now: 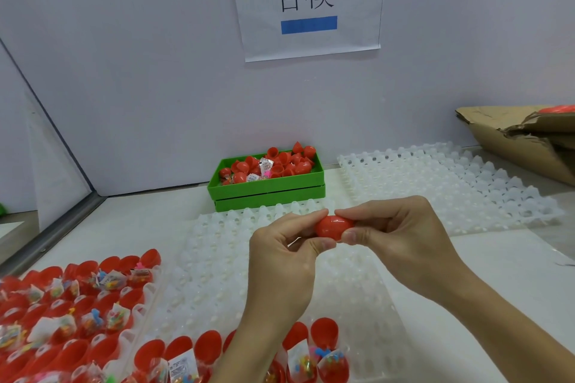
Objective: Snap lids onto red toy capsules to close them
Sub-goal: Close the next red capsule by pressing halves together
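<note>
A red toy capsule [333, 227] lies sideways in the air above the white tray, its two halves joined. My left hand [283, 258] pinches its left end between thumb and forefinger. My right hand [389, 233] grips its right end with thumb and curled fingers. A green bin [267, 188] at the back holds loose red lids and small toy packets. Open red capsule halves [93, 305] with toy packets inside stand in rows at the lower left and along the bottom edge.
White egg-style trays [217, 258] cover the table's middle, and another one [451, 183] lies at the right back. A torn cardboard box [522, 137] sits at the far right. A paper sign [308, 0] hangs on the wall behind.
</note>
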The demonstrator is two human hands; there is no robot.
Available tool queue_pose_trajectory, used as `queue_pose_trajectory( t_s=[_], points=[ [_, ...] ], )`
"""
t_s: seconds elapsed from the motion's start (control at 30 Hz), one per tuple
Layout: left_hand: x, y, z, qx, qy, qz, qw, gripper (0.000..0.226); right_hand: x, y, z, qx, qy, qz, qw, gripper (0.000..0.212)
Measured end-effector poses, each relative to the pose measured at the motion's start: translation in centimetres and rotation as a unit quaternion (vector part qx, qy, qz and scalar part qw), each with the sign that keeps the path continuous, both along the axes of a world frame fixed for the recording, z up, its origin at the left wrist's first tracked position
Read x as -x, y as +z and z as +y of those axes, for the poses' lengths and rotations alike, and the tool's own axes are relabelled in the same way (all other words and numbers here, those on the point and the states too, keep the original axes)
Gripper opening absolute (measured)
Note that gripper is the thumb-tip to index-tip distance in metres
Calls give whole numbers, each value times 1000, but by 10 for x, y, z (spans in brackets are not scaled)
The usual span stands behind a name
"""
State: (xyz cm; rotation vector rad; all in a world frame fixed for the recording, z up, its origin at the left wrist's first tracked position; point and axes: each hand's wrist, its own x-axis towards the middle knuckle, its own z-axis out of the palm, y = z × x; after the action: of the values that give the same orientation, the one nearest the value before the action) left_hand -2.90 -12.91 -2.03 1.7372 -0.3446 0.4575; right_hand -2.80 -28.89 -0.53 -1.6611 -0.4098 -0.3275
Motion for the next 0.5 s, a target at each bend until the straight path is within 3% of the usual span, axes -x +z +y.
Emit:
queue_pose_trajectory(
  t_s=[0.5],
  points=[
    [2,5,0,-17,8,-16,1000,52,-2,-3,1,0,-21,-9,1000,40]
  ],
)
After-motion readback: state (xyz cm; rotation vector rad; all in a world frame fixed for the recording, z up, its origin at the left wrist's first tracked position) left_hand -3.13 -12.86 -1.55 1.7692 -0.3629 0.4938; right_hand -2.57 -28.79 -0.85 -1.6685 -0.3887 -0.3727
